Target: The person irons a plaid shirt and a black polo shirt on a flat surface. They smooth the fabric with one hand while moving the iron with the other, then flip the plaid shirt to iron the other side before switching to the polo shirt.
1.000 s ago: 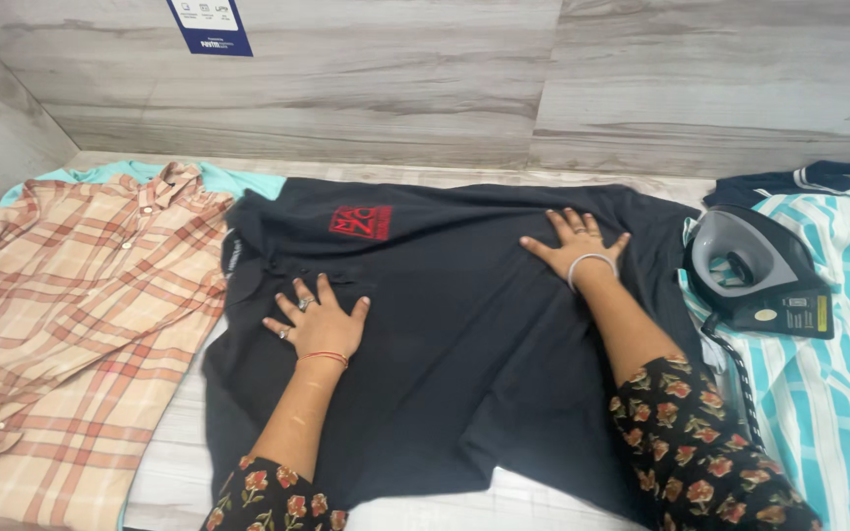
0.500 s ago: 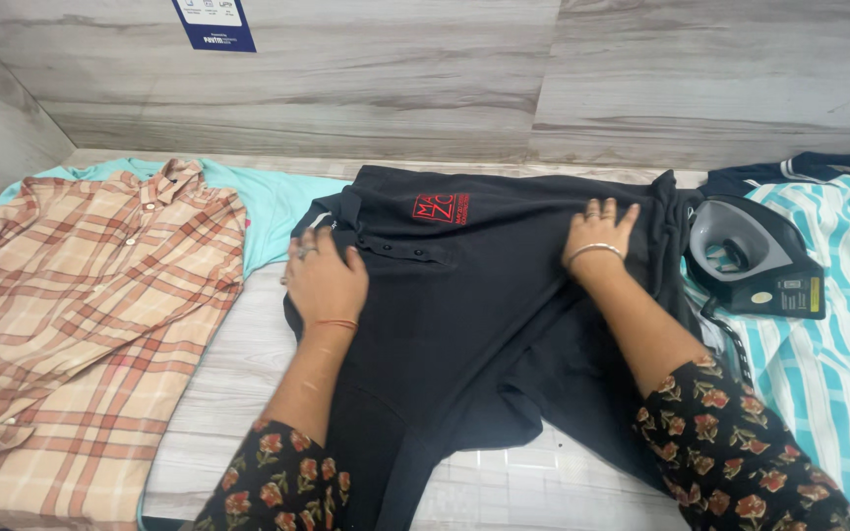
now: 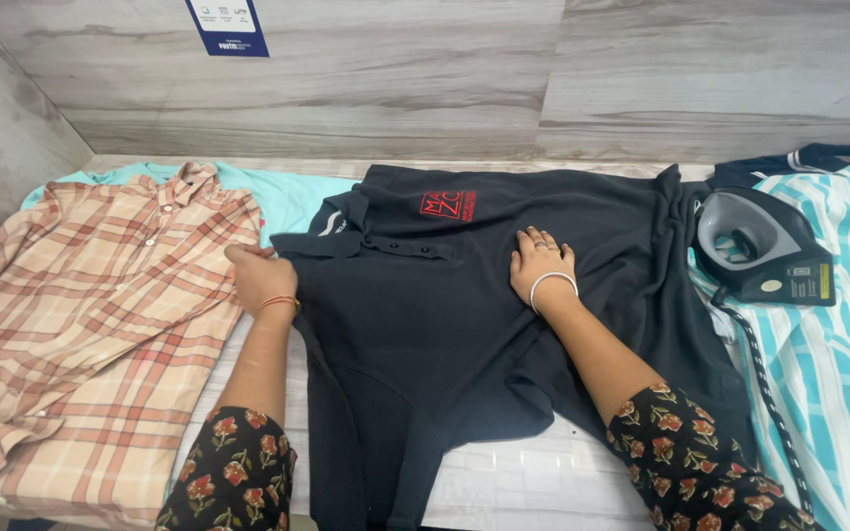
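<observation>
Black polo shirt (image 3: 464, 315) lies mid-table, collar toward the back wall, hem toward the near edge, long axis front-to-back. Left hand (image 3: 260, 278) grips its left sleeve edge; right hand (image 3: 540, 264) presses flat, open, on the chest.

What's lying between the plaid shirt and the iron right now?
In the head view, the black polo spans that stretch, with both hands on it: left hand at its edge, right hand flat on the chest.

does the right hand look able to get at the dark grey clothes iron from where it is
Probably yes: the right hand lies flat on the black polo shirt, and only shirt fabric lies between it and the dark grey clothes iron.
</observation>
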